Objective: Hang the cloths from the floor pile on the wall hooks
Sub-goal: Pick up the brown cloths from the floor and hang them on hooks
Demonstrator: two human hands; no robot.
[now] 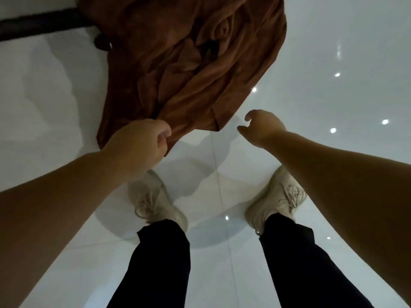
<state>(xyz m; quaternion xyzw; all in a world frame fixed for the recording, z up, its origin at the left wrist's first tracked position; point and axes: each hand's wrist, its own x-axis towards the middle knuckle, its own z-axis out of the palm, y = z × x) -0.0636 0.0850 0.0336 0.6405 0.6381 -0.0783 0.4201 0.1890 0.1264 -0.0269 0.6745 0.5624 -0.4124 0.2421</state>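
A rumpled pile of brown cloths (pixel 189 67) lies on the glossy white floor ahead of my feet. My left hand (pixel 142 143) is closed on the near edge of the brown cloth, pinching a fold at its lower left corner. My right hand (pixel 260 127) hovers just right of the cloth's near corner, fingers curled apart, holding nothing and not touching the fabric. No wall hooks are in view.
A dark bar or skirting (pixel 40 24) runs along the upper left, with a dark round foot (pixel 102 42) beside the pile. My two pale shoes (pixel 155 201) (pixel 278 196) stand on the white tiled floor (pixel 333 63), which reflects ceiling lights.
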